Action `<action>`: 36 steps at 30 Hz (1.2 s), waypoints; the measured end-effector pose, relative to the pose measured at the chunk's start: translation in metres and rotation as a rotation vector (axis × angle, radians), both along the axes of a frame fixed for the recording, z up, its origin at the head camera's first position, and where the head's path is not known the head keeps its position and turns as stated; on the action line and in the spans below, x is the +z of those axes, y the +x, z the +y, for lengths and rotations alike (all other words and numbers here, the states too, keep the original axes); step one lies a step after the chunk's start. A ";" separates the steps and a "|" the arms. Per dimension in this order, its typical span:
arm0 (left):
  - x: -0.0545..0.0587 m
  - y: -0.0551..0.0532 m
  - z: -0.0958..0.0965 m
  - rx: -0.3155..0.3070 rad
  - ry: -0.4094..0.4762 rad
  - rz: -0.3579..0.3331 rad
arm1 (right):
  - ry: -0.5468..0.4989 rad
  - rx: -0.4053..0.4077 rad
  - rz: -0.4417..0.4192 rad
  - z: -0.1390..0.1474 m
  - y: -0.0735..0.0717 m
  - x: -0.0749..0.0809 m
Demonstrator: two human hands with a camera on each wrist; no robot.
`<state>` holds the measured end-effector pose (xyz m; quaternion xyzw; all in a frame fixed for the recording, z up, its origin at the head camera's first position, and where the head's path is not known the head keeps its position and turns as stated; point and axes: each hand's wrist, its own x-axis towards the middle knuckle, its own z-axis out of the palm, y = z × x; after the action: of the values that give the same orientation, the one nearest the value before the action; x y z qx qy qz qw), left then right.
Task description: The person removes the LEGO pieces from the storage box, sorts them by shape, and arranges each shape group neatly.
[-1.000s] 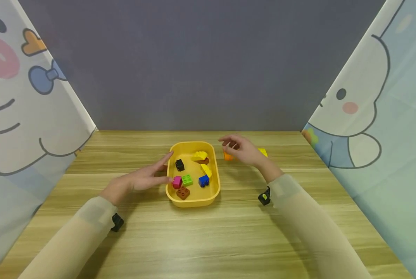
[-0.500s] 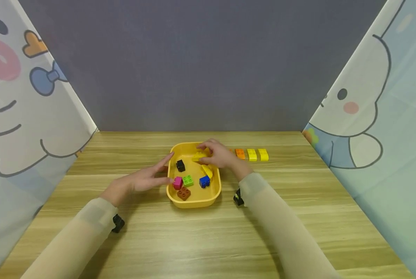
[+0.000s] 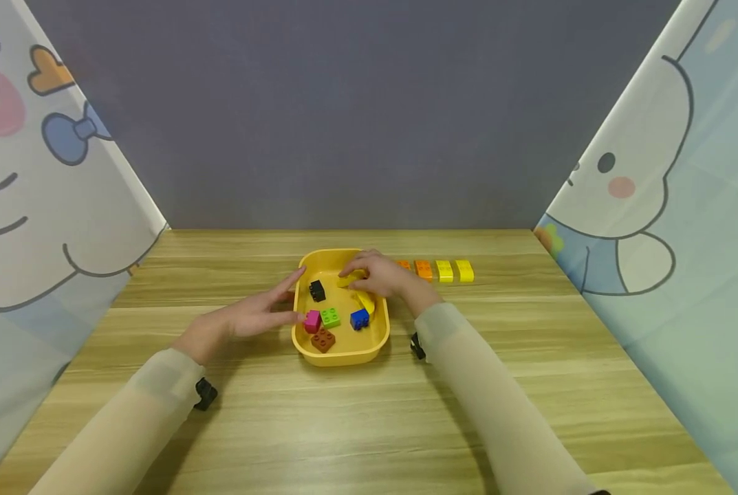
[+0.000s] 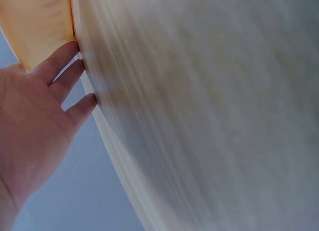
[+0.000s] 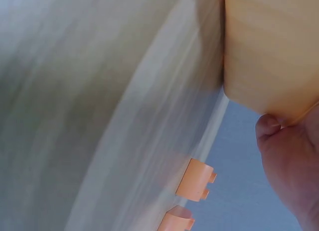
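Centre: yellow tray [image 3: 340,359]; left hand [image 3: 247,318] spread along its left side, gripping nothing, presumably steadying. Right hand [image 3: 384,275] inside upper right, curved over yellow brick [image 3: 346,281]; cannot tell if grasped. Brick row [image 3: 423,270] right of tray, apparently grouped by colour.

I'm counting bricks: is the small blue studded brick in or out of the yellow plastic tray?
In: the head view shows the small blue studded brick lying inside the yellow plastic tray, within its rim.
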<state>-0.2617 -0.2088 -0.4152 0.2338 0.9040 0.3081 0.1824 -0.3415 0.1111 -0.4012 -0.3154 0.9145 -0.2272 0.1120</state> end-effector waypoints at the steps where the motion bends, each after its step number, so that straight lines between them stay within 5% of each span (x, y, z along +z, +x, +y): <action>1: 0.000 0.000 0.000 -0.001 0.002 0.001 | -0.003 0.003 -0.007 0.000 0.000 0.000; 25: -0.001 0.000 -0.002 0.013 0.015 -0.011 | 0.026 -0.004 -0.059 -0.003 0.002 0.003; 36: 0.001 0.001 -0.002 0.014 0.026 -0.028 | -0.014 -0.013 0.092 -0.002 0.004 0.001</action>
<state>-0.2605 -0.2106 -0.4145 0.2254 0.8989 0.3243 0.1896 -0.3373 0.1088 -0.4003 -0.3201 0.9192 -0.2196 0.0663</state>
